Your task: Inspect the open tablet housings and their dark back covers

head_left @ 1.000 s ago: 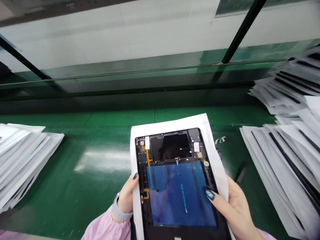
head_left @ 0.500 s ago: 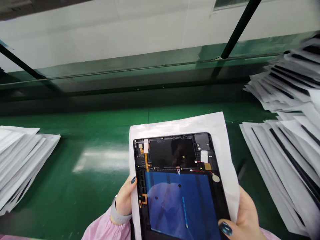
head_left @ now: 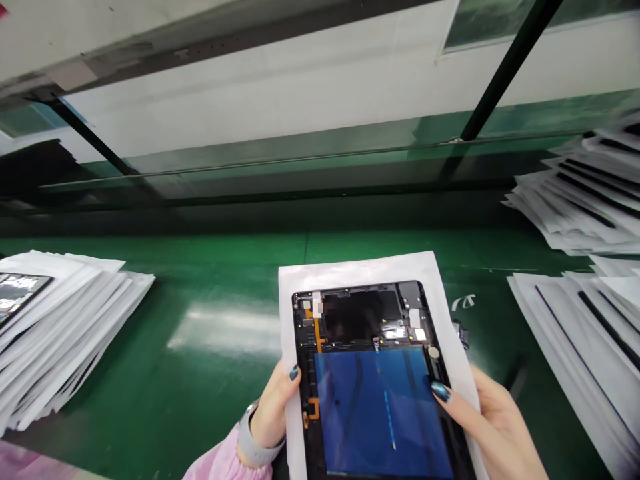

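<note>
An opened tablet (head_left: 385,407) with its circuit boards, orange ribbon cables and a shiny blue panel faces me, its lower end cut off by the frame. Behind it lies a white sheet or sleeve (head_left: 360,270) that sticks out past the tablet's edges. My left hand (head_left: 273,403) grips the left edge of both, thumb on the black frame. On the right edge, my right hand (head_left: 493,420) holds them too, its thumb resting near the blue panel's upper right corner. The fingers under the sheet are hidden.
A green table (head_left: 215,373) spreads below. To the left stands a stack of white sleeves (head_left: 95,320) with an opened tablet (head_left: 20,293) on top. More stacked sleeves (head_left: 575,360) rise at the right. A small curled strip (head_left: 463,302) lies beyond my right hand.
My view has shifted up and left, so more of the left stack shows. My right thumb has moved up along the tablet's edge. Both hands still hold the tablet and sheet.
</note>
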A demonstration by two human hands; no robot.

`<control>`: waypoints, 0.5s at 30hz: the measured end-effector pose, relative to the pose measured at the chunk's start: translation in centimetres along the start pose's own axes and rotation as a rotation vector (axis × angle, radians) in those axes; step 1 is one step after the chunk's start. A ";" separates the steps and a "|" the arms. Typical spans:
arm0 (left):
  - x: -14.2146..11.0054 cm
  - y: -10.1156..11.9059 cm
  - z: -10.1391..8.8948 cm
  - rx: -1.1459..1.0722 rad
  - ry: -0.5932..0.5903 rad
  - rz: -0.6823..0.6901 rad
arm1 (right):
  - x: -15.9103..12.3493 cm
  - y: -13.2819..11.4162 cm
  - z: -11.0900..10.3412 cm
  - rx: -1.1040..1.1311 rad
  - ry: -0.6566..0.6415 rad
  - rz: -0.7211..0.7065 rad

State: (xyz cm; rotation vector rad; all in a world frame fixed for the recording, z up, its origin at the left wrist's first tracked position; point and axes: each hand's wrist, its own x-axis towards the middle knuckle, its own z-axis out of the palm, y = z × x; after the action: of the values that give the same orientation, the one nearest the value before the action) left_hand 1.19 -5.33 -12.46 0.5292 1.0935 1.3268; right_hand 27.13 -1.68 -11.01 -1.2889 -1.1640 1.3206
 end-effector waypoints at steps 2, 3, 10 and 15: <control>-0.2 0.1 0.5 0.010 0.031 0.011 | -0.2 0.2 0.0 0.037 0.002 0.038; -0.3 0.2 0.7 0.013 0.045 0.013 | -0.3 0.3 -0.1 0.049 0.007 0.049; -0.6 0.6 1.2 0.059 0.072 0.006 | -0.6 0.7 -0.4 0.075 0.035 0.046; -0.1 0.5 1.1 0.091 0.041 0.020 | -0.5 0.8 -0.3 0.110 0.058 0.083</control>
State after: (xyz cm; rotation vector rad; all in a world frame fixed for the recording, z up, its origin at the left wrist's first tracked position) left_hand 1.87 -5.03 -11.55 0.5836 1.1898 1.3149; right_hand 27.48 -2.29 -11.76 -1.2988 -0.9936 1.3794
